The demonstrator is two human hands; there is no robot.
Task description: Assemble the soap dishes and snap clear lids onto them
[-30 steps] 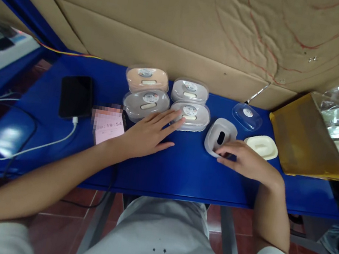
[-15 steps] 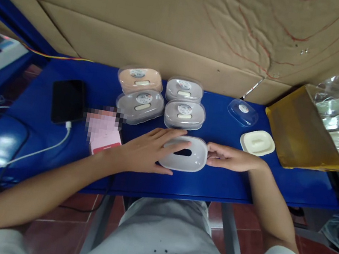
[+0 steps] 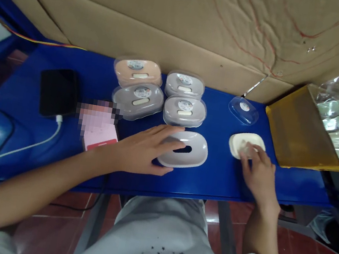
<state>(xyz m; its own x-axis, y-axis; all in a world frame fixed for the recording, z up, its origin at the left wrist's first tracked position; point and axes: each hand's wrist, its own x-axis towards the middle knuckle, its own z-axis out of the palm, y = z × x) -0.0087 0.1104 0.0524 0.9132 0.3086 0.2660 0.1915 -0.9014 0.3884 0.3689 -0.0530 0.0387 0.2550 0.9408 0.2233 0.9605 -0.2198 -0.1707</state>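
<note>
A grey oval piece with a dark slot (image 3: 198,151) lies on the blue table in front of me. My left hand (image 3: 148,147) is around its left end, thumb at the near edge and fingers over the far side. To the right is a cream oval piece (image 3: 234,144), and my right hand (image 3: 258,170) has its thumb and fingertips closed on the middle of it. The fingertips are slightly blurred. The cream piece rests on the table.
Several lidded oval boxes, one peach (image 3: 126,72) and others grey (image 3: 184,118), stand behind. A clear lid (image 3: 243,115) lies farther right, beside a cardboard box (image 3: 301,132) of wrapped parts. A phone (image 3: 101,126) and a black device (image 3: 58,91) with a white cable are left.
My right hand has left the grey piece's right end and moved right onto the cream piece, which has shifted slightly left. My left hand has stayed at the grey piece.
</note>
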